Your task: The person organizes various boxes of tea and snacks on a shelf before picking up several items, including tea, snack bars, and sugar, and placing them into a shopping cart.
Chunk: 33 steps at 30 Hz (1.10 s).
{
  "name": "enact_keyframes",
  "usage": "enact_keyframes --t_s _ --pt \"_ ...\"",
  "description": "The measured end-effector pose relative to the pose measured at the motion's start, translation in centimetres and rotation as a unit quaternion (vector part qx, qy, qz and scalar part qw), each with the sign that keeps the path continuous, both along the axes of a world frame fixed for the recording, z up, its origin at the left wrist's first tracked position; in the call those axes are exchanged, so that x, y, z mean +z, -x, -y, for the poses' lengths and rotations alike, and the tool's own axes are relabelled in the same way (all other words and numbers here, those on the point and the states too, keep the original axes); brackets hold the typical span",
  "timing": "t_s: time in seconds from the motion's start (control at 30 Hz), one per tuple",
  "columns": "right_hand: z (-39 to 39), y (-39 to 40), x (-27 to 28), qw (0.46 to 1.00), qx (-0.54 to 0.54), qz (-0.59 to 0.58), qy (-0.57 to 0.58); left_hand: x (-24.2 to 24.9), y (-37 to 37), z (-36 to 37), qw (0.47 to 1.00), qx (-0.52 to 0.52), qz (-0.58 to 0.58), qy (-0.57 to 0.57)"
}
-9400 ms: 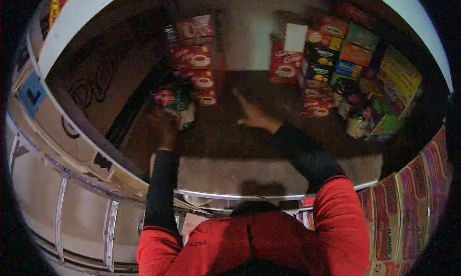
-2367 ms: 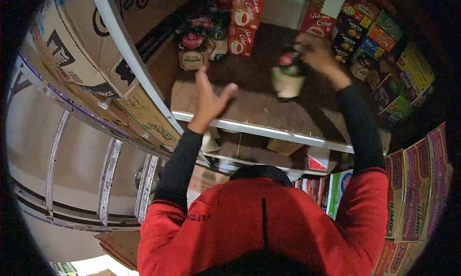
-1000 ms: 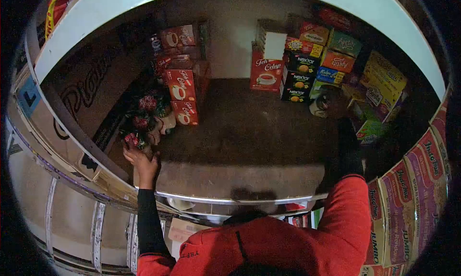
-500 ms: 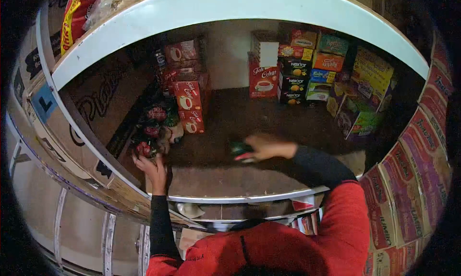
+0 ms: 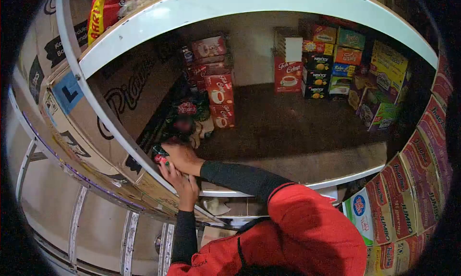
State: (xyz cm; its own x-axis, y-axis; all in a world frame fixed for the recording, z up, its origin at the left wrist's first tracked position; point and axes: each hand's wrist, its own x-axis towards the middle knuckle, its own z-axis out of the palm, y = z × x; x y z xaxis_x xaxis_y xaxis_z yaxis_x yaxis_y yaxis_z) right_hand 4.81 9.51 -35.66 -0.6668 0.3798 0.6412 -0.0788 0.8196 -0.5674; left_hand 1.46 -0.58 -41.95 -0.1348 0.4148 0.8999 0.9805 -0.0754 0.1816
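Both hands meet at the front left corner of the shelf, at a small dark green and red packet (image 5: pixel 161 154). My right hand (image 5: pixel 181 158) reaches across from the right and grips it from above, with its fingertips partly hidden. Just below, my left hand (image 5: pixel 181 184) has its fingers closed against the packet's front side. Behind them runs a row of similar dark packets with red labels (image 5: pixel 186 109), partly covered by my right hand. Red tea boxes (image 5: pixel 221 91) with a cup picture stand stacked right behind that row.
Large cardboard cartons (image 5: pixel 134 93) line the left side, beside a white metal rail. At the back right are another red tea box (image 5: pixel 288 76), black Nextar boxes (image 5: pixel 317 77) and a yellow box (image 5: pixel 386 69). Printed cartons (image 5: pixel 398 199) stand at the right. The shelf's white front edge (image 5: pixel 225 193) curves below my hands.
My right hand has moved left from mid-shelf with a dark packet to the corner beside my left hand. The view has shifted, so the shelf appears further right. A white-green pack shows at right.
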Motion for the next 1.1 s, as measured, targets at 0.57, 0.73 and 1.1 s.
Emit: enact_keyframes --t_s 0.57,0.73,1.1 --pt "-10.5 -13.4 1.9 0.938 -0.155 -0.194 -0.24 -1.3 -1.8 -0.7 0.999 0.034 0.004 -0.002" --pt "-23.5 -22.6 7.6 0.833 -0.503 -0.171 -0.153 -0.4 -7.2 -2.2 0.999 0.025 0.009 0.04" --pt "-36.8 -30.7 13.5 0.744 -0.644 0.056 -0.169 0.0 -7.7 -2.3 0.995 0.046 0.077 0.041"
